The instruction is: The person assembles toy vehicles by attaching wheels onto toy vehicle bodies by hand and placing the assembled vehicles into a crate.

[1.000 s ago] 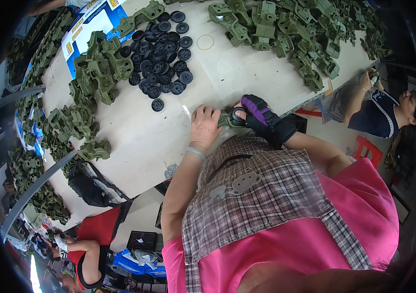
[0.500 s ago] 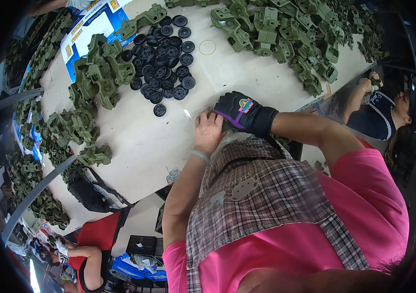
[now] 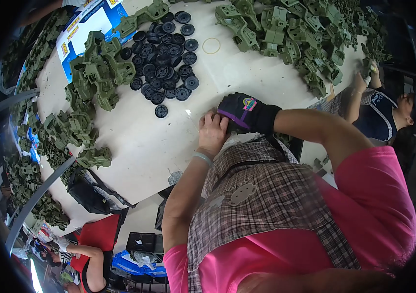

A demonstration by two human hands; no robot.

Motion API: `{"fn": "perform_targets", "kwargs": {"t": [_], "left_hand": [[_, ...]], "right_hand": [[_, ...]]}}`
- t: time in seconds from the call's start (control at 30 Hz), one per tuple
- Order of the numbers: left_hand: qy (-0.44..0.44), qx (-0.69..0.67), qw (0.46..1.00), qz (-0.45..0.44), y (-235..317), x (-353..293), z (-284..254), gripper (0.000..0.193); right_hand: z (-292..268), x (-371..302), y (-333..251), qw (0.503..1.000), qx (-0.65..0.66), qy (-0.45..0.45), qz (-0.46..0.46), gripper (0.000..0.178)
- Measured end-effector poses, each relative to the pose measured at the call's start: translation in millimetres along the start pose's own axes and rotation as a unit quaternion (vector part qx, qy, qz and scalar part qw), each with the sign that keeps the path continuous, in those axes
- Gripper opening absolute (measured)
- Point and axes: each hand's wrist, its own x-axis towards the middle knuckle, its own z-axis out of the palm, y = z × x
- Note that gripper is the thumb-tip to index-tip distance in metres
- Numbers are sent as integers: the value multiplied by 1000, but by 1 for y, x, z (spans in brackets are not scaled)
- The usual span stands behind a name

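Nearest, the bare left hand (image 3: 213, 134) and the right hand in a black fabric glove with purple trim (image 3: 244, 113) meet close to the near edge of a pale, smooth-topped table (image 3: 139, 151). Left fingers are bent, close together, against the glove; right fingertips are hidden, so what they pinch cannot be told. Any piece between the hands is covered. Judged risk: uneven pressure could slip unnoticed, the glove masking contact, and nip bare fingertips. At nine o'clock from the hands, a lone round black plastic wheel (image 3: 161, 111) could be knocked by a leftward sweep. At ten, heaped black plastic wheels (image 3: 163, 72) could scatter if disturbed. Farther, at one, piled olive-green moulded plastic parts (image 3: 310, 49) could shed pieces off the table's right edge if jostled.
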Motion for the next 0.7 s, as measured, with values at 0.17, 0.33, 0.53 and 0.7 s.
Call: {"fn": "perform_targets", "kwargs": {"t": [0.17,0.33,0.53,0.7], "left_hand": [[-63,41,997,-31,14,15,-24,48],[-61,58,993,-85,10,14,-32,79],[65,-93,982,-152,34,18,-29,81],[142,-193,925,-295,68,24,-18,114]], "right_hand": [[36,-25,-5,898,236,186,322,29],[12,-6,30,918,126,265,267,21],[-110,134,81,948,-15,316,25,45],[-129,214,119,954,-98,250,132,40]]}}
